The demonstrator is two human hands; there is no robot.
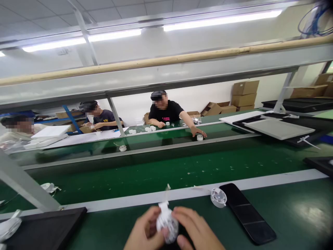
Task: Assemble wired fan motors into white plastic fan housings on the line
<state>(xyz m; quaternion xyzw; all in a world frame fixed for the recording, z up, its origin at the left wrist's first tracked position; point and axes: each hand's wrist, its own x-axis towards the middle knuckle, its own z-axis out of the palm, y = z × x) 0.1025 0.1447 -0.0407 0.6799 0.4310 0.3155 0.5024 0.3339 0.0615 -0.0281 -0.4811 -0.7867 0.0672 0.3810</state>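
Observation:
Near the bottom middle, my left hand (147,229) grips a round white plastic part (168,225) with a thin wire sticking up from its top. The part looks like a small fan housing, but blur hides its details. My right hand (194,227) curls around the other side, its fingers touching the rim. On the bench to the right sits another round white housing (218,198) with a shiny inside and a wire trailing left. It lies against a long black slab (248,213) with rounded ends.
Dark trays (47,229) lie at the lower left, holding a white part (9,225). A green conveyor belt (156,173) runs across ahead. Beyond it, a co-worker's hand (198,132) reaches to a white part (199,138). A slanted post (26,184) stands at left.

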